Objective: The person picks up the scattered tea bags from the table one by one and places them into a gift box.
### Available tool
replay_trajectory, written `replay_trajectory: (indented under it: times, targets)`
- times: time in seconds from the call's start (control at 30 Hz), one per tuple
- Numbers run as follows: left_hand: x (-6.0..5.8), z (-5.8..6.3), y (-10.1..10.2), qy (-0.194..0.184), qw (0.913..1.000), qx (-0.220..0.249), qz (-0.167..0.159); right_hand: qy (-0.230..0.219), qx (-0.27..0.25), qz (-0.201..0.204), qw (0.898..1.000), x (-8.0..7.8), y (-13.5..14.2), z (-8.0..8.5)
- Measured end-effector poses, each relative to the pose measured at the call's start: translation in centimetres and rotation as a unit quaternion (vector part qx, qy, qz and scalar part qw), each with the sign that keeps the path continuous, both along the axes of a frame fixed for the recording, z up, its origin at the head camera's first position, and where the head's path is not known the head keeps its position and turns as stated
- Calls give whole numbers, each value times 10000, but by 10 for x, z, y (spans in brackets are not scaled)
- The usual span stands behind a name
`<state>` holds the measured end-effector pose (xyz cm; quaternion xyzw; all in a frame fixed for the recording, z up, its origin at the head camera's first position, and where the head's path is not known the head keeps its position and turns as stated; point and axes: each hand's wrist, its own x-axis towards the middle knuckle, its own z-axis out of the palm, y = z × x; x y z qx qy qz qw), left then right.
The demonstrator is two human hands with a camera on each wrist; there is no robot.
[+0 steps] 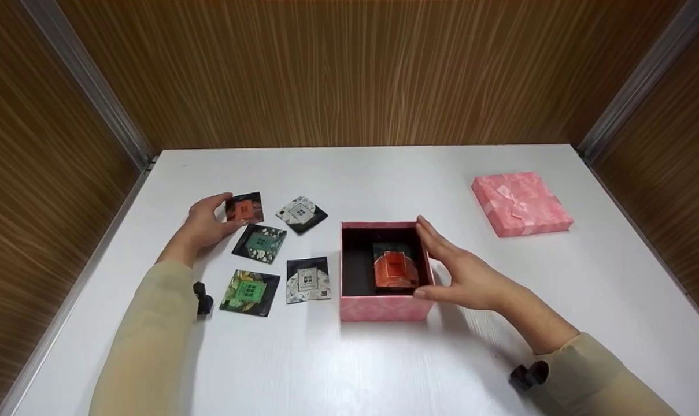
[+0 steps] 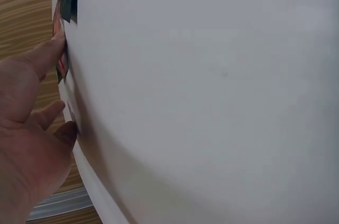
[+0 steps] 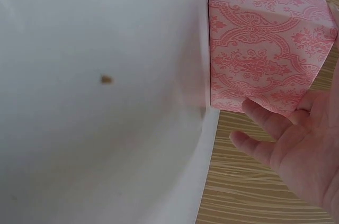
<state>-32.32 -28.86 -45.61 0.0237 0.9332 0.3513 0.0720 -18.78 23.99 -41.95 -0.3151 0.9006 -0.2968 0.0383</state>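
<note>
At the left, my left hand [image 1: 203,224] pinches the edges of a black sachet with an orange label [image 1: 245,209], thumb on its near edge and a finger at its far left corner. In the left wrist view a digit touches this sachet [image 2: 62,65]; the other fingers are bent. My right hand [image 1: 470,276] holds the right side of an open pink gift box [image 1: 384,309], thumb at the near corner, fingers at the far one. A red-orange sachet [image 1: 396,270] lies inside the box. The right wrist view shows the box's patterned wall [image 3: 254,60] against my fingers.
Nearby lie a teal-labelled sachet [image 1: 259,242], a green-labelled sachet [image 1: 250,293], and two black-and-white sachets, one farther back [image 1: 302,214] and one beside the box [image 1: 308,280]. A pink lid with a bow [image 1: 522,203] rests at the right. Wood-grain panels [image 1: 349,75] surround the white table [image 1: 361,370].
</note>
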Motion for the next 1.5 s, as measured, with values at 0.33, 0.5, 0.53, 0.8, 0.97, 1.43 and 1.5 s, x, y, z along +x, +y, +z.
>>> replay_trajectory:
  times: [0.33, 0.5, 0.53, 0.8, 0.97, 1.43, 1.5]
  targets:
    - [1, 6, -2, -224, 9984, -228, -465, -9, -23, 6, 10000, 1, 0, 0]
    - [0, 4, -4, -107, 9989, -228, -387, -19, -2, 17, 10000, 2, 0, 1]
    - [0, 4, -3, -69, 9992, -198, -335, -25, 7, 12, 10000, 2, 0, 2]
    - [4, 7, 4, 475, 9987, 195, -42, -26, -18, 15, 10000, 1, 0, 1]
    - [5, 6, 8, 605, 9977, 299, 84, -67, -129, 78, 9999, 0, 0, 1]
    - [10, 5, 1, 843, 9951, 367, 358, -66, -121, 75, 9999, -1, 0, 0]
    - [12, 8, 0, 874, 9942, 476, 401, -69, -120, 78, 9999, -1, 0, 0]
